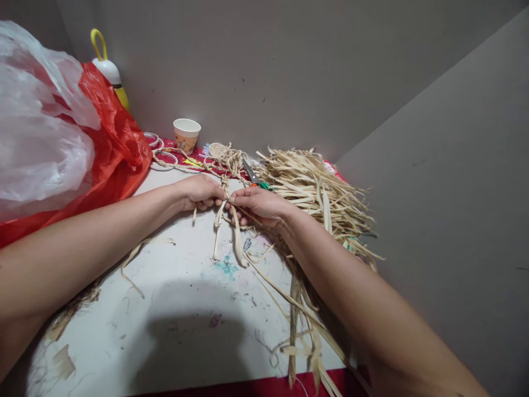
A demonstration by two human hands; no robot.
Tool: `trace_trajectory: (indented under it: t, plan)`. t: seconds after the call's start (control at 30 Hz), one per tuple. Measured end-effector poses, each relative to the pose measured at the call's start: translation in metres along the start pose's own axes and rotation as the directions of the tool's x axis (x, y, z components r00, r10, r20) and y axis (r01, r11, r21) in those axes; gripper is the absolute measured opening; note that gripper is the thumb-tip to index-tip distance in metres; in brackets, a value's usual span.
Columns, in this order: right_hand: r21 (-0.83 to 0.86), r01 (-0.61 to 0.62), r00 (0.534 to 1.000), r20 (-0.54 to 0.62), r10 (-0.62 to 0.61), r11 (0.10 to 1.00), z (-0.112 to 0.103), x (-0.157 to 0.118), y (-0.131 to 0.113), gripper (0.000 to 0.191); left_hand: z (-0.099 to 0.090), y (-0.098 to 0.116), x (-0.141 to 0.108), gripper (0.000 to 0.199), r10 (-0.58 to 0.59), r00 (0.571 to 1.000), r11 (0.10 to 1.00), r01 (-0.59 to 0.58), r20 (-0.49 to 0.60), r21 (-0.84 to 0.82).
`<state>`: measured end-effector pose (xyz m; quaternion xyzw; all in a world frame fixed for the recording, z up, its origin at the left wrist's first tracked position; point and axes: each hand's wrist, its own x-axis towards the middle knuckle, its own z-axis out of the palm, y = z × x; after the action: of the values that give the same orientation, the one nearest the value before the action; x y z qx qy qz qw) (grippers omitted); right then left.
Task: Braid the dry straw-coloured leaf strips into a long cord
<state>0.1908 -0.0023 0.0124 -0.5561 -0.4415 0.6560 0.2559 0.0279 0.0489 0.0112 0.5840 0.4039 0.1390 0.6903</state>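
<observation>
My left hand and my right hand meet at the far middle of the white table, fingertips pinched on the same braided straw cord. Loose flat strands hang from between the fingers toward me. Behind the hands, more braided cord lies coiled and tangled. Scissors with a green and orange handle rest just beyond my right hand, partly hidden by straw. To the right, a large bundle of dry straw strips lies under and beside my right wrist.
Red and white plastic bags bulge at the left, with a yellow-and-white bottle behind. A paper cup and white rings stand near the wall. Long strips trail toward the front edge; scraps lie front left.
</observation>
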Motion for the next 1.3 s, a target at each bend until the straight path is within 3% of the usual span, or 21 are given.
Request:
trace_trajectory:
  t: [0.2,0.4,0.8,0.9,1.07,1.3]
  plan:
    - [0.023,-0.028,0.999,0.032,0.027,0.999,0.003,0.000,-0.001,0.013,0.001,0.001,0.000,0.019,0.006,1.000,1.000,-0.007,0.005,0.009]
    - [0.128,-0.128,0.983,0.145,0.109,0.984,0.004,0.001,-0.002,0.028,0.001,0.002,-0.002,0.022,0.008,1.000,1.000,-0.008,0.012,0.021]
    - [0.196,-0.093,0.978,0.201,0.052,0.976,-0.003,0.005,0.001,0.035,-0.003,0.001,0.001,0.022,0.028,0.998,0.999,-0.029,0.048,0.032]
    - [0.202,-0.073,0.984,0.176,0.037,0.977,-0.004,0.004,0.003,0.040,-0.004,0.000,0.002,0.021,0.036,0.998,0.998,-0.039,0.055,0.041]
    - [0.123,0.021,0.998,0.061,-0.028,0.992,-0.003,0.004,0.007,0.022,-0.006,-0.001,0.002,0.020,0.041,0.997,0.999,-0.043,0.070,0.025]
    - [0.122,0.044,0.997,0.051,-0.051,0.992,0.002,0.003,0.005,0.023,-0.006,-0.001,0.002,0.016,0.041,0.997,0.999,-0.043,0.058,0.025]
